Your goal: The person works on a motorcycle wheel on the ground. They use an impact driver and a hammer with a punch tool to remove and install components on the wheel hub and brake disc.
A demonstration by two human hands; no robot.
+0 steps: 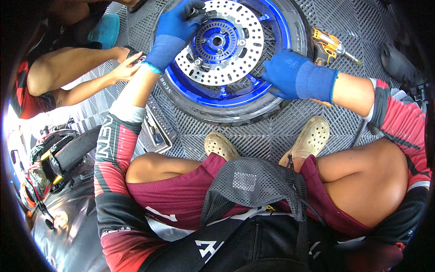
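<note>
A wheel with a blue rim [181,88] and black tyre [213,117] lies flat, a silver perforated brake disc [204,76] and blue hub [206,41] facing up. My gloved left hand [176,29] is closed on a small black part [196,13] over the disc's upper left. My gloved right hand [294,75] is over the rim's right side, fingers curled; what they hold, if anything, is hidden.
An orange drill [328,45] lies right of the tyre; an open tool case [163,138] sits lower left of it. Another person's hand [126,71] and bare leg [68,68] are at left, with motorbike-like equipment [63,154] below. Interlocking grey tiles [253,145] form the floor.
</note>
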